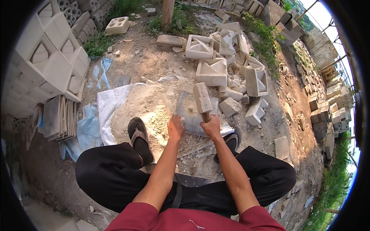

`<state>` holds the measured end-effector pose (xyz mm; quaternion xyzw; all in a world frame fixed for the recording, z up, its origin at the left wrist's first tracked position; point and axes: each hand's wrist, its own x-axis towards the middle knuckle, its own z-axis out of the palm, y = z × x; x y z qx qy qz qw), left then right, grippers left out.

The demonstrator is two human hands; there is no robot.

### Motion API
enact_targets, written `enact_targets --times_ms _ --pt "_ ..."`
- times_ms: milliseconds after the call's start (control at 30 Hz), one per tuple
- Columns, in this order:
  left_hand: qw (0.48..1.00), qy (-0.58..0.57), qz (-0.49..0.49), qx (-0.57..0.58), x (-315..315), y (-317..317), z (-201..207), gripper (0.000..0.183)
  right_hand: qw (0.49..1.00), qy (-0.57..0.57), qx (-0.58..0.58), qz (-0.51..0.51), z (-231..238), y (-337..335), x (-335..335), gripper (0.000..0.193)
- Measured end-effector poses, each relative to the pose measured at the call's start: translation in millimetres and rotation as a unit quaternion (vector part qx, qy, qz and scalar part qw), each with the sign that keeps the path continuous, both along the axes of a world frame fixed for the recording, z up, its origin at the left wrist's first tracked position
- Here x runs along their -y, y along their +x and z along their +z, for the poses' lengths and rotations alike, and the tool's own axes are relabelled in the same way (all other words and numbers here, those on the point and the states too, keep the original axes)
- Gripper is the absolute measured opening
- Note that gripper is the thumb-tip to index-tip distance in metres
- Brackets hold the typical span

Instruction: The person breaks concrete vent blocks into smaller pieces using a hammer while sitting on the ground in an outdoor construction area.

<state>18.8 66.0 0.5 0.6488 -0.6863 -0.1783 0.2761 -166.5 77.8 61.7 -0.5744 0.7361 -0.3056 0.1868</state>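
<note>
My right hand (pixel 211 126) is wrapped round the short handle of a mallet (pixel 202 98). Its long, block-shaped head is coated in pale dust and is raised over a flat grey slab (pixel 185 104). At the slab's left edge is my left hand (pixel 175 127), its fingers curled closed. A small pale bit shows by its fingertips, but what they hold is not clear. Crushed pale rubble (pixel 150 100) is heaped on a white sheet (pixel 110 111) around the slab, between my sandalled feet.
Broken, hollow decorative blocks (pixel 212 72) are piled beyond the slab to the right. Stacked blocks (pixel 50 54) form a wall on the left, with thin boards (pixel 61 117) leaning beside it. A wooden post (pixel 167 15) stands at the back, near a four-holed block (pixel 117 25).
</note>
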Motion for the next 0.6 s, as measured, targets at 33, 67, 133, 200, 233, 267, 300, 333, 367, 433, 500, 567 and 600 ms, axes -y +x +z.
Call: enact_targets --times_ms 33,67,133,200,233,267,300,333,367,433,500,567,600 --pt "0.999 -0.034 -0.003 0.002 2 6 -4 0.032 0.999 -0.022 0.026 0.022 21 9 16 0.037" --pt "0.998 -0.063 -0.008 0.002 2 8 -9 0.032 0.997 -0.039 0.05 0.043 34 15 27 0.034" --pt "0.999 -0.035 -0.006 0.036 2 3 -10 0.033 0.989 -0.052 0.137 0.03 47 23 46 0.029" --pt "0.997 -0.016 0.003 0.076 2 2 -11 0.033 0.978 -0.044 0.206 0.014 46 38 51 0.025" --pt "0.995 -0.013 0.011 0.098 2 2 -11 0.034 0.973 -0.031 0.23 0.004 42 48 48 0.024" --pt "0.993 -0.009 0.02 0.12 2 4 -11 0.034 0.967 -0.017 0.254 -0.006 39 56 42 0.023" --pt "0.993 0.011 0.005 0.114 8 -10 -3 0.035 0.969 0.014 0.247 -0.01 6 37 34 0.03" --pt "0.993 0.037 -0.001 0.115 9 -14 1 0.035 0.98 0.076 0.184 -0.012 -13 27 25 0.027" --pt "0.991 0.063 -0.009 0.116 10 -19 5 0.035 0.984 0.137 0.116 -0.008 -29 15 16 0.025" --pt "0.992 0.061 0.001 0.108 11 -13 1 0.035 0.969 0.232 0.08 0.027 -20 20 19 0.024" --pt "0.992 0.049 0.007 0.113 11 -13 -1 0.035 0.953 0.264 0.142 0.04 -6 24 35 0.025" --pt "0.989 0.033 0.021 0.14 8 -3 -7 0.035 0.948 0.248 0.2 0.027 26 41 46 0.027" --pt "0.989 0.023 0.025 0.142 7 0 -9 0.034 0.943 0.244 0.228 0.02 43 49 49 0.029"
